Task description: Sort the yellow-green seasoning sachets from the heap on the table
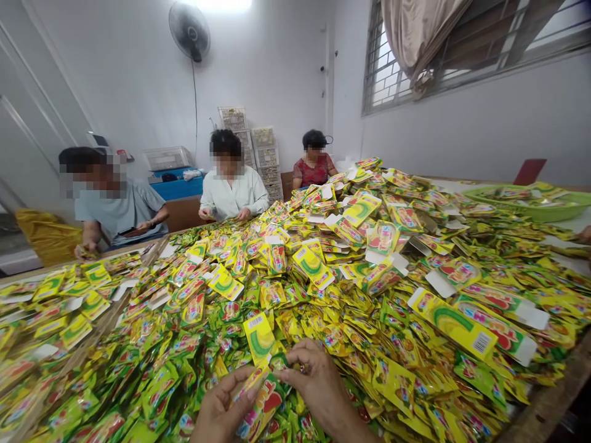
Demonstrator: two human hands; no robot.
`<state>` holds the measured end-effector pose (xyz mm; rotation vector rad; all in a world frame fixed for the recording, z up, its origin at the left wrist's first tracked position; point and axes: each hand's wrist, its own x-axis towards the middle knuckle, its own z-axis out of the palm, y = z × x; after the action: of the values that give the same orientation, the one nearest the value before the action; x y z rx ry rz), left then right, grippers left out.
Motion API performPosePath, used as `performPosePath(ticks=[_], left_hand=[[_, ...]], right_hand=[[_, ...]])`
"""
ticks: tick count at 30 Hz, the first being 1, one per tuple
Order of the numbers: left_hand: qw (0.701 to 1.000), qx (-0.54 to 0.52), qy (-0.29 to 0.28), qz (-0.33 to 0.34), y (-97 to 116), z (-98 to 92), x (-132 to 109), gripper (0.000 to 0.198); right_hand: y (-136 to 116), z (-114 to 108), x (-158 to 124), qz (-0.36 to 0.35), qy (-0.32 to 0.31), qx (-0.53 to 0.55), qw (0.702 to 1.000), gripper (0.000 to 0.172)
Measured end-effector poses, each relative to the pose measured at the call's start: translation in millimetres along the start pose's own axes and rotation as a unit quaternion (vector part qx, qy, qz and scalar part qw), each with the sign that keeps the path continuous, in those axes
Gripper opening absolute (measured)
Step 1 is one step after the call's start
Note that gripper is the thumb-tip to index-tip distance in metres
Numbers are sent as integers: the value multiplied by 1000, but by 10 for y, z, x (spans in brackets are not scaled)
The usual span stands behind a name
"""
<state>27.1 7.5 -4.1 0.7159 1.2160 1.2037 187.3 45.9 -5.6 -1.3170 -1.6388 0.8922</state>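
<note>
My left hand is closed around a small yellow and green carton with a red fruit picture, held tilted low in the middle of the view. At the carton's upper end, my right hand is closed in a pinch, its thumb close to the carton. A bit of a green sachet shows between my right fingers and the carton; how far it sits inside is hidden. Just beyond my hands lies another yellow carton with a barcode. Loose yellow and green sachets spread beneath both hands.
A high heap of cartons rises ahead. A wooden strip divides the table at left. At the right stand a green basket and the table edge. Three people sit across the table; a hand shows far right.
</note>
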Motion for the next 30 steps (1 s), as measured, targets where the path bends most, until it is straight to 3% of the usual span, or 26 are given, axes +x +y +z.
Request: performPosePath(ticks=[3,7,11,15,18,23,27,30], left_hand=[[1000,-5,24,6,-19,3,16,41],[999,-5,37,-1,-27,-16,19,43],[1000,-2,26,-6,-3,-23,0,41],[999,-31,-2,-18,17,-11,-5,37],[999,-48,11,-12,-8,5,9,37],[998,-59,7,-11,-83,-17,45,38],[997,-74,-2,-21,-91,-64,78,37],[998,-57,-39,5,-89,-38,84,42]], right_hand=[[-20,12,-16,2,37,12,999,9],[-44,-8,-48,20,52,34,998,21],[-40,-5,-63,1,46,52,998,9],[-10,20,-55,3,56,58,997,15],[9,47,-56,39,12,119,992,18],[14,118,-158,22,-142,214,966,23],[44,181,-200,32,-159,155,975,34],[96,220,-152,78,-166,199,963,34]])
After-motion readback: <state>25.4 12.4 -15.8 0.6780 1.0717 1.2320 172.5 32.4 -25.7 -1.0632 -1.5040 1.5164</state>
